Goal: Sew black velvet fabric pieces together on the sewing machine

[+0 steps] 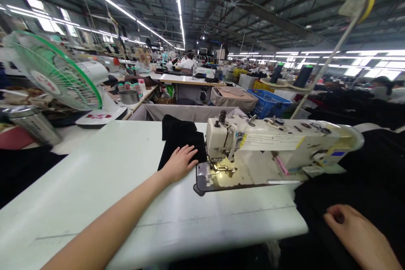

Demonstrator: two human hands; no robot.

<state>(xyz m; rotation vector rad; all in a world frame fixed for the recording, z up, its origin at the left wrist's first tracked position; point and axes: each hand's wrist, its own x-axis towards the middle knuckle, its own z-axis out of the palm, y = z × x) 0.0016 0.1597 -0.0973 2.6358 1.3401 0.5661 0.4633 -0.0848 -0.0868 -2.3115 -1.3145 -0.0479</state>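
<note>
My left hand [181, 163] lies flat, fingers spread, on folded black fabric [182, 136] on the pale tabletop. That fabric sits just left of the needle area of a white sewing machine [268, 130], whose lamp lights the metal plate under the presser foot. Over at the right front, my right hand [359, 228] has its thumb and forefinger pinched together on a large pile of black cloth [319, 202]. This pile hangs over the table's right side. The remaining fingers of the right hand are partly hidden.
A green-rimmed fan [63, 71], a steel flask [33, 124] and a metal bowl [129, 96] stand to the left. A thread stand pole [327, 65] rises behind the machine. Beyond it is a blue crate [268, 103]. Pink tweezers [281, 164] rest by the machine arm.
</note>
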